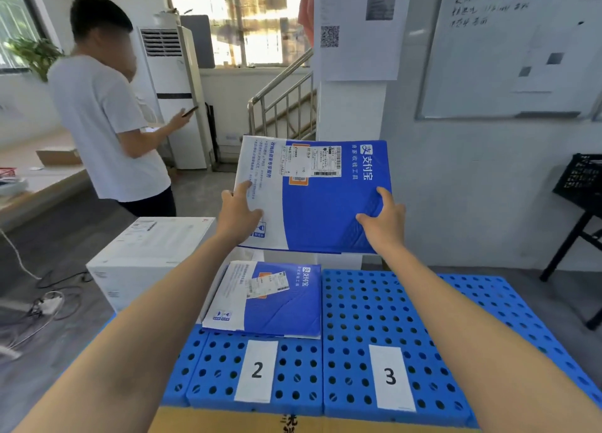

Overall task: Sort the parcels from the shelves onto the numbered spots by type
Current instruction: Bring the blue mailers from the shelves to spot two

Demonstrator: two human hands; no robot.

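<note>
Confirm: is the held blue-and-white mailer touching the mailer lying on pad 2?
Apart. Head view: left hand and right hand grip the held mailer aloft; a strip of background shows between its lower edge and the mailer on pad 2.

Whiteboard (508, 48) on white wall (456, 188), sunlit window (234, 19), stair railing (283, 103), air conditioner (176, 97), grey floor (65, 237).

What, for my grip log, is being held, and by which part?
A blue-and-white mailer: left hand grips its white left edge, right hand its blue right edge.
</note>
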